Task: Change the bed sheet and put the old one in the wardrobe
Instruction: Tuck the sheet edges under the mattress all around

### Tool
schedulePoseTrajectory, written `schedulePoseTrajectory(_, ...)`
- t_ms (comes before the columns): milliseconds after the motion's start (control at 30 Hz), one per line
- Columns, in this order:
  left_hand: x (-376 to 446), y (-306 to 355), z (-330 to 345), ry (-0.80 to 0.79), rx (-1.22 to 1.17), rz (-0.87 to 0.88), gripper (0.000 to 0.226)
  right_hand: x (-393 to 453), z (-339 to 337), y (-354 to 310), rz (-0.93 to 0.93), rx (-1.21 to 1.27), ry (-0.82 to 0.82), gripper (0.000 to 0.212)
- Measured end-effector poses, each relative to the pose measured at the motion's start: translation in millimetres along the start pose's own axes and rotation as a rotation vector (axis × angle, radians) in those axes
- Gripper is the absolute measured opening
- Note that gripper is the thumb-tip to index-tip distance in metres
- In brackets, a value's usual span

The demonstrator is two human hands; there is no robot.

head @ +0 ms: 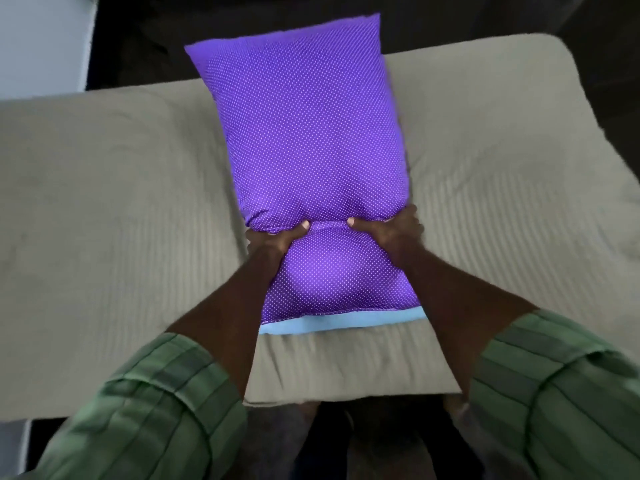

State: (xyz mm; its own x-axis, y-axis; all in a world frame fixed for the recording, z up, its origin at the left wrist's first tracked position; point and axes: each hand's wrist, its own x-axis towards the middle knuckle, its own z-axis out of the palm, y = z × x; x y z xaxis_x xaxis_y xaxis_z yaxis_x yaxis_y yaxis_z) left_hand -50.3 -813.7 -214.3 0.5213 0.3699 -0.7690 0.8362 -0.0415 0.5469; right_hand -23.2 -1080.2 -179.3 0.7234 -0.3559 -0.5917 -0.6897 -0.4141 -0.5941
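Bed sheet (104, 209) looks light and floppy; both hands, left hand (277, 239) and right hand (391, 233), squeeze the squishy purple pillow (304, 133) mid-frame.

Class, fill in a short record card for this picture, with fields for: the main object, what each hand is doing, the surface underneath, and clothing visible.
main object: purple dotted pillow with a light blue edge at its near end
left hand: left hand grips the pillow, pinching its fabric
right hand: right hand grips the pillow beside the left
surface: beige ribbed mattress, pillow lying across it
clothing: green striped sleeves
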Motion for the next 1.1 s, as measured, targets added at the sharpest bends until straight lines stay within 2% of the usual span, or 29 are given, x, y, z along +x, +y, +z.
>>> schedulePoseTrajectory(67,-11.8,3.1,-4.1,0.001,-0.019,0.007,0.143,-14.7,-18.9,-3.2,-0.003,0.083,-0.012,0.163)
schedulePoseTrajectory(133,-68.6,28.8,6.6,0.012,-0.110,0.077,0.129,-21.0,-48.6,-5.9,-0.030,0.127,-0.023,0.162)
schedulePoseTrajectory(233,-157.7,65.0,36.6,0.003,-0.255,0.252,0.093,-26.2,-113.1,-20.4,-0.081,0.110,-0.012,0.158)
schedulePoseTrajectory(267,-182.4,74.2,50.6,0.003,-0.290,0.281,0.087,-30.3,-142.5,-28.9,-0.104,0.093,-0.006,0.156)
schedulePoseTrajectory(367,-228.7,93.2,99.7,-0.026,-0.384,0.322,0.088,-34.6,-224.4,-45.3,-0.166,0.044,0.072,0.151)
schedulePoseTrajectory(467,-267.3,115.6,163.2,-0.059,-0.374,0.392,0.081,-27.1,-305.7,-38.6,-0.190,0.020,0.153,0.148)
schedulePoseTrajectory(567,-276.6,136.8,228.9,-0.060,-0.323,0.373,0.098,-8.7,-376.8,-18.8,-0.182,-0.018,0.194,0.147)
schedulePoseTrajectory(600,-252.2,135.9,255.9,-0.074,-0.299,0.340,0.108,-0.2,-400.4,-10.8,-0.158,-0.046,0.167,0.147)
schedulePoseTrajectory(667,-241.1,142.0,296.8,-0.130,-0.198,0.213,0.122,16.8,-434.2,5.6,-0.094,-0.167,0.069,0.144)
schedulePoseTrajectory(700,-248.9,147.5,317.6,-0.168,-0.108,0.161,0.118,26.9,-446.4,17.7,-0.061,-0.252,0.030,0.139)
schedulePoseTrajectory(767,-274.5,155.6,344.5,-0.189,0.243,0.154,0.090,37.8,-451.8,42.9,-0.032,-0.478,-0.029,0.124)
schedulePoseTrajectory(833,-301.5,162.9,363.8,-0.080,0.613,0.289,0.075,34.8,-439.0,63.3,-0.049,-0.668,-0.074,0.120)
schedulePoseTrajectory(900,-328.4,171.2,378.8,-0.038,0.834,0.477,0.070,22.7,-426.1,73.1,-0.091,-0.702,-0.053,0.119)
schedulePoseTrajectory(1000,-346.7,174.2,384.2,-0.095,0.978,0.606,0.051,0.8,-417.1,73.7,-0.153,-0.693,0.092,0.110)
schedulePoseTrajectory(1100,-365.3,171.4,361.9,-0.181,0.986,0.723,0.027,-24.1,-405.7,62.2,-0.284,-0.765,0.116,0.096)
